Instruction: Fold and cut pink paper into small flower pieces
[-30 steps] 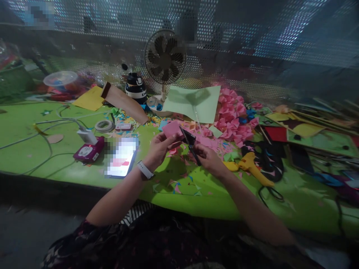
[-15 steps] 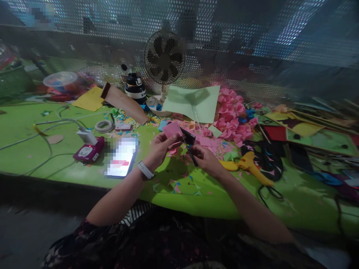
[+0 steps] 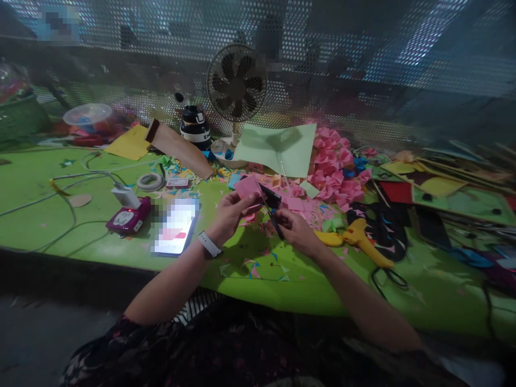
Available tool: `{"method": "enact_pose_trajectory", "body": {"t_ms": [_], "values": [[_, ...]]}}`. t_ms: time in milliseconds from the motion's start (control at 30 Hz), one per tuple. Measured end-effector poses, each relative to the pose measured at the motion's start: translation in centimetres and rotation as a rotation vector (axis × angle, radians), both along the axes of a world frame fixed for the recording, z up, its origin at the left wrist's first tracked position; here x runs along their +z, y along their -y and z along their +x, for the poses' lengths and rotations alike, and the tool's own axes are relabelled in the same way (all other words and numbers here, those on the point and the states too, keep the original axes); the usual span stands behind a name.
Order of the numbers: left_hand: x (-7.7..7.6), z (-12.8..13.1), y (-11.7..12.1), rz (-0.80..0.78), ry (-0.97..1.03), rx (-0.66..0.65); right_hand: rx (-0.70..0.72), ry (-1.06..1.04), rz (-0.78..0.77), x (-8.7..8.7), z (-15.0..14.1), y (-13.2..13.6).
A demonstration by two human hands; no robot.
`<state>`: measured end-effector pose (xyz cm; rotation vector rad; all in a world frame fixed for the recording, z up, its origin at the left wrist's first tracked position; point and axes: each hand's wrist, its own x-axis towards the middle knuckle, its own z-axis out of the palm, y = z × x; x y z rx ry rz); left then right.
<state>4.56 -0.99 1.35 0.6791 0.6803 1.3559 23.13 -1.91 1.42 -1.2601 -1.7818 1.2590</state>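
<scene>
Pinched in my left hand (image 3: 230, 216) is a pink piece of paper (image 3: 246, 187), held up above the table with the thumb on top. My right hand (image 3: 296, 228) grips dark-handled scissors (image 3: 276, 221), whose blades point up and left and meet the paper's right edge. Whether the blades are apart is too small to tell. Just behind the scissors lies a black object (image 3: 271, 195), partly hidden. Pink paper pieces (image 3: 298, 204) are scattered beyond my right hand, in front of a heap of pink cut paper (image 3: 332, 166).
A lit phone (image 3: 174, 228) and a purple device (image 3: 128, 217) with a white plug lie left. On the right are a yellow glue gun (image 3: 360, 236) and stacked boards (image 3: 463, 199). A fan (image 3: 237, 86), a bottle (image 3: 195, 129) and a pale green sheet (image 3: 278, 145) stand behind.
Almost nothing differs. Both hands keep their places, with the scissors still at the edge of the pink paper.
</scene>
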Motion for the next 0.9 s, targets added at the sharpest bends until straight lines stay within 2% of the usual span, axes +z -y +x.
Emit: {"method": "enact_pose_trajectory", "body": {"t_ms": [200,600,900], "values": [[-0.03,-0.18,-0.11,0.0,-0.008,-0.011,-0.027,-0.068,-0.05,0.07,-0.09,0.05],[0.03,-0.28,-0.28,0.007,-0.017,-0.019,-0.037,-0.065,-0.034,-0.26,0.44,-0.06],[-0.61,-0.29,-0.41,0.004,-0.045,-0.05,-0.05,-0.071,-0.02,-0.64,0.45,-0.41]]}}
